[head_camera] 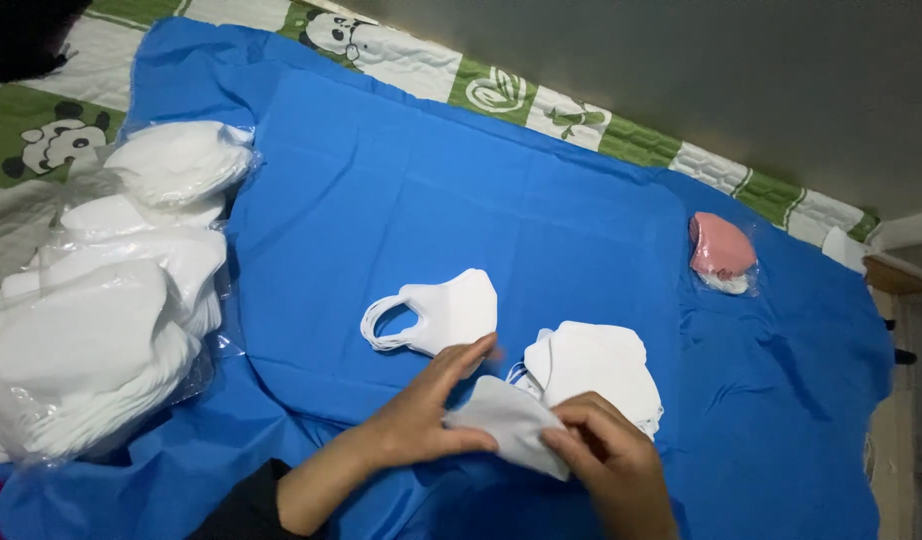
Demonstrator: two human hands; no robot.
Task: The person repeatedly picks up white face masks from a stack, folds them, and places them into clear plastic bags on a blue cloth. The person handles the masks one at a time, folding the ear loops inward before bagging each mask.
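My left hand [421, 410] and my right hand [611, 460] both grip one folded white face mask [506, 420] low in the head view, above the blue cloth [541, 220]. Just behind my left fingertips lies a single white mask [446, 312] with its ear loops pointing left. A small stack of white masks [593, 368] sits right behind my right hand, touching the held mask.
Clear plastic bags full of white masks [101, 300] are heaped at the left edge. A pink mask in a clear wrapper [721, 250] lies at the far right of the cloth. A panda-print sheet [41, 130] shows beneath, with a grey wall behind.
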